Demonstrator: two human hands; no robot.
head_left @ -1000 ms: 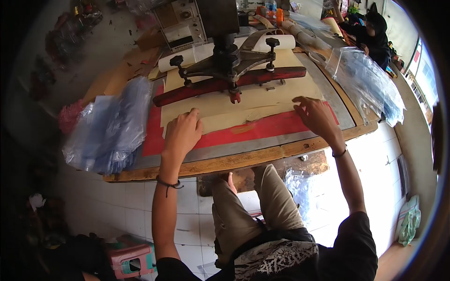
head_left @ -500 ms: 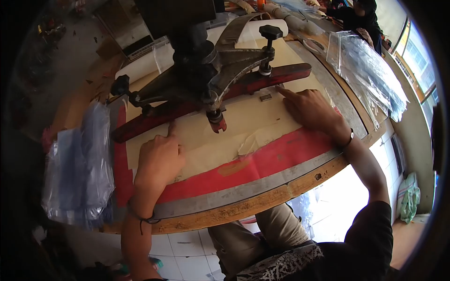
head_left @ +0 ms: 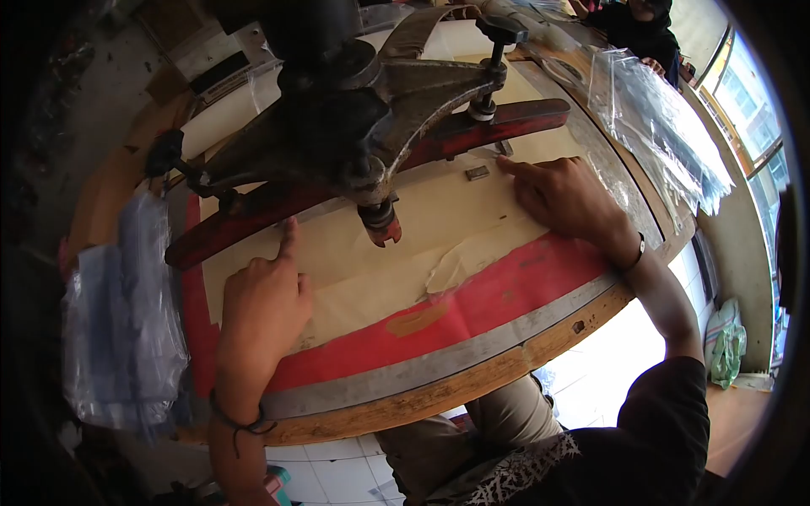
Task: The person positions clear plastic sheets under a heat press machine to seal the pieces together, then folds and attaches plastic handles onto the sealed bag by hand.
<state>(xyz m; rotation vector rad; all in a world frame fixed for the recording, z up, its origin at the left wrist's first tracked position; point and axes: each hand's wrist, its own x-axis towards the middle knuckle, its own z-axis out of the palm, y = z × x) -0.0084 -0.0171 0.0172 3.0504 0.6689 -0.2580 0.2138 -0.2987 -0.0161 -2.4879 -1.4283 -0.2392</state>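
Left hand (head_left: 266, 308) over sheet (head_left: 359, 278), index straight toward bar (head_left: 519, 121), apart from curled fingers. Right hand (head_left: 574, 198) over sheet's far side, index extended near metal block (head_left: 477, 173), apart from thumb. Sheet lies below bar, on red mat (head_left: 506, 282) atop counter (head_left: 472, 377).

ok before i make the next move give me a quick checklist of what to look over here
1. Left hand away from the red bar: not ok, index fingertip is right by its edge.
2. Right hand away from the bar: not ok, index finger points in close to it.
3. Yellowish sheet smooth: not ok, a ragged patch shows near the front.
4. Plastic stacks out from under the bar: ok, off to both sides.
5. Bar off the sheet: cannot tell from this angle.
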